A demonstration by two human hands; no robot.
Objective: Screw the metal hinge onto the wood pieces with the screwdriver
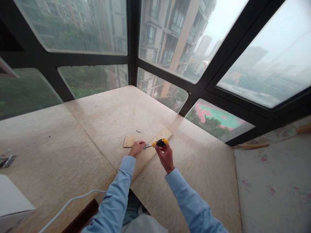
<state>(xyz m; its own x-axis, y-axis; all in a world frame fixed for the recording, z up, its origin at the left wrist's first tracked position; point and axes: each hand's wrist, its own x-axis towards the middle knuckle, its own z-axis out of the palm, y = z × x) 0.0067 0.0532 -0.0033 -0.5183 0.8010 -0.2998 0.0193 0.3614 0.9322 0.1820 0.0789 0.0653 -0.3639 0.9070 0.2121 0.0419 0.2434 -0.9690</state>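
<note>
A screwdriver (161, 142) with a yellow and black handle is in my right hand (166, 157), its fingers wrapped round the grip. Its shaft points left toward a small metal piece (146, 146) at the fingertips of my left hand (137, 148). Those left fingers are pinched together on the metal piece, whose exact kind is too small to make out. Under both hands runs a long wooden board (145, 160), slanting from lower left to upper right. A small square wooden block (129, 141) with holes along its near edge lies just left of my left hand.
Two or so loose screws (138, 131) lie beyond the block on the stone-patterned counter (109, 113). A white cable (73, 198) and a white box (14, 197) are at lower left, with a metal object (8, 161) above. Dark-framed windows surround the counter's far edges.
</note>
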